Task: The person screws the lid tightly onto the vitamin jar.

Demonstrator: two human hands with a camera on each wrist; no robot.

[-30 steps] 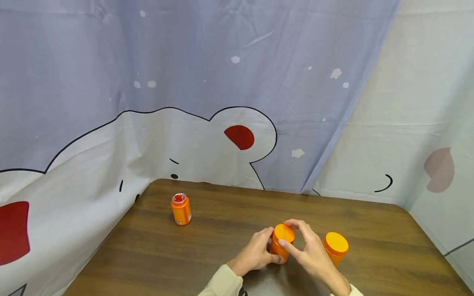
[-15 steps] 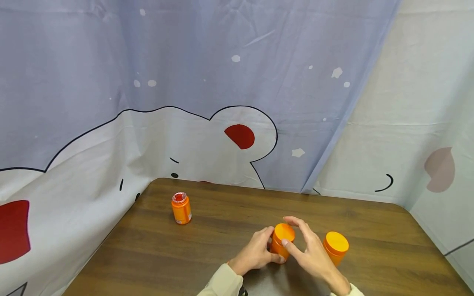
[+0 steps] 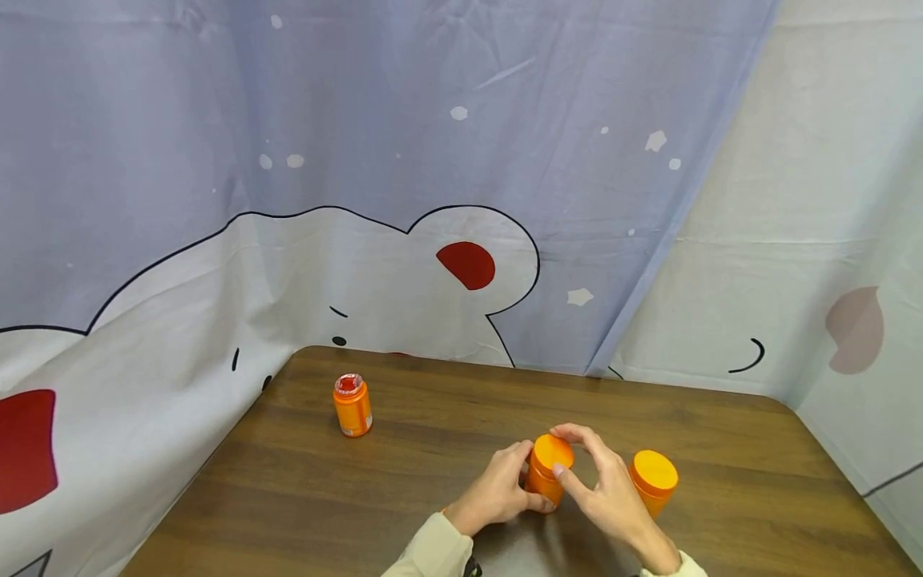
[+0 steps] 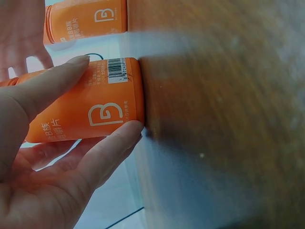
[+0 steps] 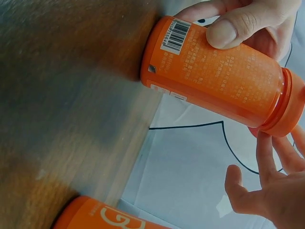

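My left hand (image 3: 497, 490) grips the body of an orange plastic pill bottle (image 3: 542, 486) that stands upright on the table. Its thumb and fingers wrap the lower part, near the barcode, in the left wrist view (image 4: 107, 100). Over the top, my right hand (image 3: 609, 490) holds the orange screw lid (image 3: 553, 451), index finger at the far rim and thumb at the near rim. In the right wrist view the lid (image 5: 291, 107) sits on the bottle neck, with fingertips against its edge. A second capped orange bottle (image 3: 653, 478) stands just right of my right hand.
An uncapped orange bottle (image 3: 353, 410) with torn foil round its mouth stands at the back left of the wooden table (image 3: 433, 417). A printed cloth curtain (image 3: 375, 280) hangs along the table's back and sides.
My right fingers loosened and spread slightly off the lid half a second ago, and are now back at its rim, the thumb farther right than before. The left hand and bottles have stayed put.
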